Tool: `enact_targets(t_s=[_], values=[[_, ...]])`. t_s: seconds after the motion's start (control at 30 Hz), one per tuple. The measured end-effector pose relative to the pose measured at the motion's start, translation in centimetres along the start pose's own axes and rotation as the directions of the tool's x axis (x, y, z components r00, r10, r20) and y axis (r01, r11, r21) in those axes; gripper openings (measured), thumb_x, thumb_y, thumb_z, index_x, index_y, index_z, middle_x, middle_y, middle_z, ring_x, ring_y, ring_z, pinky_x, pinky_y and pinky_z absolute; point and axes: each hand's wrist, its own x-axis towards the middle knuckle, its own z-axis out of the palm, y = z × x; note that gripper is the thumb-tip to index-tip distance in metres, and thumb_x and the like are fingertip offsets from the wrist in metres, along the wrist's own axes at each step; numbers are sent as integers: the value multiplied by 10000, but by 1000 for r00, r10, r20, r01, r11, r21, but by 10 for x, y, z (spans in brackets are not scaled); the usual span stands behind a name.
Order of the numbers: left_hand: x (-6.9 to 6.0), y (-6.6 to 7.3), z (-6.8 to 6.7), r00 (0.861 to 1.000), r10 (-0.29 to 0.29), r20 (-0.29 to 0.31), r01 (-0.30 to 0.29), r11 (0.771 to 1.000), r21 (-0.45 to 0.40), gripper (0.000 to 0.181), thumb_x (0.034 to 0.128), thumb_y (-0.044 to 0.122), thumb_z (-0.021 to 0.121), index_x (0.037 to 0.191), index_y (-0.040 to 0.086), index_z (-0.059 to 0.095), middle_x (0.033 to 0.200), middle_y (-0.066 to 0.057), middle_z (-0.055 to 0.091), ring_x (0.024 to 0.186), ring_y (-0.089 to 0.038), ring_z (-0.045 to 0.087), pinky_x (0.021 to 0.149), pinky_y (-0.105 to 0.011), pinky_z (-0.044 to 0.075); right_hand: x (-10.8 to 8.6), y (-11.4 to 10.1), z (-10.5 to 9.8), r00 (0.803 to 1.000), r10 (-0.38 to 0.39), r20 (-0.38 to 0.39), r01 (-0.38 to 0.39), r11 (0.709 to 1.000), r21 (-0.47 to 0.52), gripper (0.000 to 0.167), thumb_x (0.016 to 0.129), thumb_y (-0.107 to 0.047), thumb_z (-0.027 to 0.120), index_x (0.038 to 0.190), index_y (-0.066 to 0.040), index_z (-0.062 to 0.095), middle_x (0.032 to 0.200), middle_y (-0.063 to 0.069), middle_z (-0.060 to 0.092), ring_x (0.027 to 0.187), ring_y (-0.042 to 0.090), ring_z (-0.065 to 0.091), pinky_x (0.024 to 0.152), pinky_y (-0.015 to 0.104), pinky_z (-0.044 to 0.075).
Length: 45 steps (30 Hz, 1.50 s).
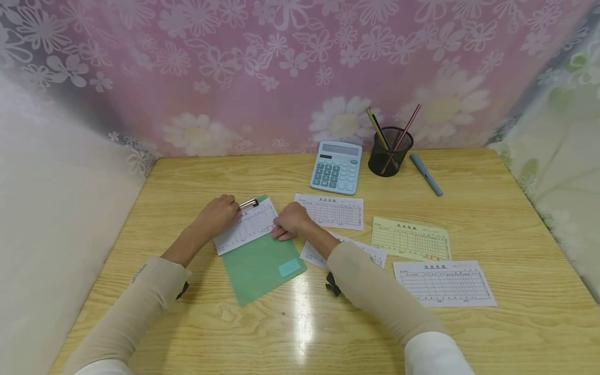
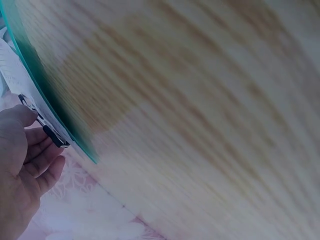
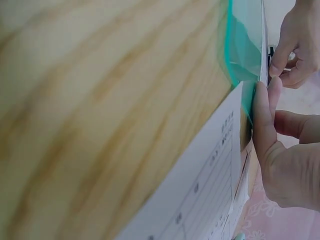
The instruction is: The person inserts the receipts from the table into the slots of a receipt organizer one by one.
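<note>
Green is our folder (image 1: 262, 276) under the white slip (image 1: 250, 227). Our left hand (image 1: 216, 216) pinches the black clip (image 1: 248, 204), and our right hand (image 1: 291, 220) pinches the slip's right edge.

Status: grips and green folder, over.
Left grip pinches clip; right grip at edge of white slip. Slip on green folder. Loose slip partly behind right forearm.
</note>
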Motion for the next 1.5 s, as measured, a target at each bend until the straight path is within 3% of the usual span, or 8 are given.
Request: enact_targets(t_s=[0.87, 1.5], values=[[-2, -5, 4, 999, 14, -47, -18, 997, -72, 134, 874, 86, 656, 839, -40, 686, 799, -115, 610, 753, -249, 559, 695, -367, 502, 12, -9, 6, 999, 1, -50, -1, 1000, 4, 168, 925, -55, 558, 957, 88, 640, 646, 101, 690, 551, 140, 682, 627, 281, 581], [0, -2, 6, 999, 27, -22, -28, 1000, -14, 148, 881, 105, 655, 865, -36, 699, 848, -128, 640, 784, -247, 575, 726, -357, 514, 12, -9, 2, 999, 9, -41, -8, 1000, 21, 172, 921, -39, 540, 902, 88, 656, 653, 114, 693, 558, 146, 685, 647, 284, 582]])
